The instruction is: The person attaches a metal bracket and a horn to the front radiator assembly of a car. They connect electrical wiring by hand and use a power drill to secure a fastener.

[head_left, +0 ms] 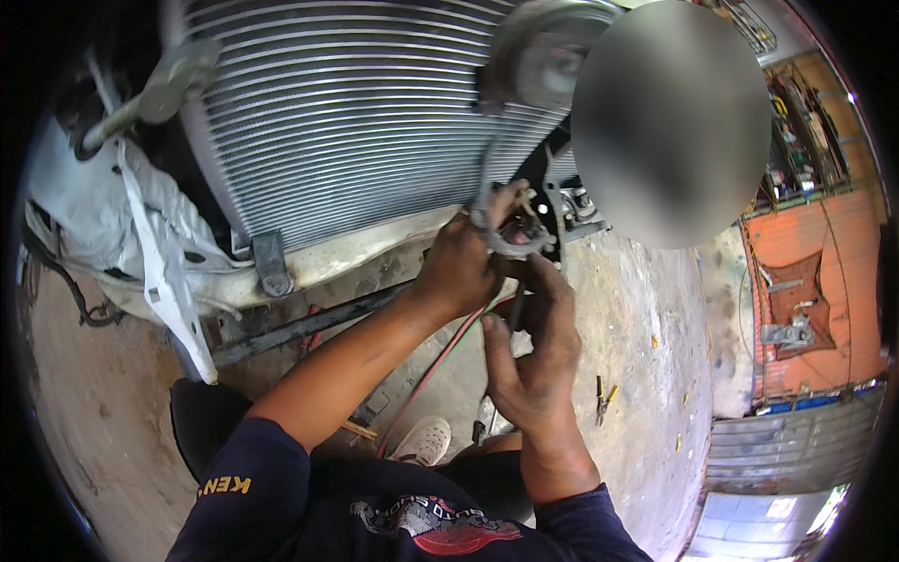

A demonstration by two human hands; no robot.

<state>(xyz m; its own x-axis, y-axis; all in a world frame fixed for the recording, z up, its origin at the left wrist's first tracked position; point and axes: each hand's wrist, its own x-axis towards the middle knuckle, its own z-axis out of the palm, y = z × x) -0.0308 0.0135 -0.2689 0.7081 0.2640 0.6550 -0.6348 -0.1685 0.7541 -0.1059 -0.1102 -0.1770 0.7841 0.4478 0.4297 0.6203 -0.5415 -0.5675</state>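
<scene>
Gry ring [515, 250], slvr-striped rad [356, 122]

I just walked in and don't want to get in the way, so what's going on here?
Someone in a dark shirt is working bare-handed beside a ribbed radiator. The left hand holds a curved grey part; the right hand is at its lower edge, though whether it grips is unclear. A black-and-yellow tool lies on the floor to the right.

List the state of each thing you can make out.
Left hand: at the curved grey part, grip unclear.
Right hand: fingers at that part's lower rim, grip unclear.
Finned panel: uncovered.
Yellow-and-black tool: lying on the floor, arms spread.
White shoe: on the floor.
Red hose: uncoiled where visible.
</scene>
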